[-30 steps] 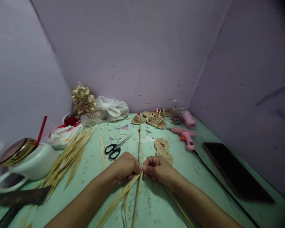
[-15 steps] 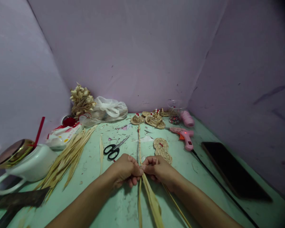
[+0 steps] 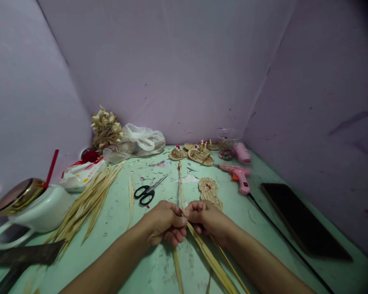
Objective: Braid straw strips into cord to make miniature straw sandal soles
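Observation:
A thin braid (image 3: 180, 185) of pale dried plant strips runs along the table away from me, its far tip tied with red. My left hand (image 3: 170, 222) pinches the strips at the near end of the braid. Closed beside it, almost touching, my right hand (image 3: 200, 216) grips the strips at the same spot. Long loose strips (image 3: 210, 259) trail from my fingers toward me. To the right lies a coiled, figure-eight woven piece (image 3: 209, 190) with a small red bit, partly behind my right hand. Black-handled scissors (image 3: 147, 194) lie left of the braid.
A pink glue gun (image 3: 241, 177), its light lit, and a dark phone-like slab (image 3: 303, 220) lie right. Left are a strip bundle (image 3: 92, 196), a white mug (image 3: 53, 208) and a dark metal tool (image 3: 30, 255). Woven pieces (image 3: 199, 155) and a bead tub (image 3: 228, 143) stand behind.
Both hands have shifted slightly right. The wide loose strip has swung to the right, and the left strip now emerges from under my left hand. The braid stays in place.

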`<state>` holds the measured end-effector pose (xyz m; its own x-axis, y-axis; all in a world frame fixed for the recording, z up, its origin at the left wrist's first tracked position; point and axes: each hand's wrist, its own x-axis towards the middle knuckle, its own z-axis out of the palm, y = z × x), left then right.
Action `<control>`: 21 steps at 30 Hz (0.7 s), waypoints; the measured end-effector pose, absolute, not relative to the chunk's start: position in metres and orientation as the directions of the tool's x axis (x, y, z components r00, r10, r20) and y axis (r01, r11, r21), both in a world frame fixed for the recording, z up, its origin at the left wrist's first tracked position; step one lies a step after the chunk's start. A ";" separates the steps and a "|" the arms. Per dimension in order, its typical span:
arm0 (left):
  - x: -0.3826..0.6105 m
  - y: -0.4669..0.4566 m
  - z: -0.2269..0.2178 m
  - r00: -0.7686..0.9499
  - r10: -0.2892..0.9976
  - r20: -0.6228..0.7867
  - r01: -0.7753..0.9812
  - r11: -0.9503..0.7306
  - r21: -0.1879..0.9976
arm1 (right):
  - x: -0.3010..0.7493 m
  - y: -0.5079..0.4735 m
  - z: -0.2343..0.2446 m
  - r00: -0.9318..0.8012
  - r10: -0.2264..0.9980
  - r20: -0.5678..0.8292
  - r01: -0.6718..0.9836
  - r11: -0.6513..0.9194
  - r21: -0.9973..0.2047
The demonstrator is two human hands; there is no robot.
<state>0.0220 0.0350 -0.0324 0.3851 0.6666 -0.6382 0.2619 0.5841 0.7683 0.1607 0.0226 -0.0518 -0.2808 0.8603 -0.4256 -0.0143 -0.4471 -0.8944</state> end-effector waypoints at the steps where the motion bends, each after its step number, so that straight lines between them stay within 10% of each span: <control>1: 0.021 0.036 -0.033 0.372 0.678 -0.634 0.290 0.564 0.774 | 0.161 0.023 -0.052 -0.284 0.860 -0.423 -0.015 -0.445 -0.895; 21: 0.022 0.036 -0.030 0.309 0.801 -0.513 0.323 0.419 0.848 | 0.158 0.020 -0.052 -0.285 0.878 -0.384 -0.007 -0.403 -0.915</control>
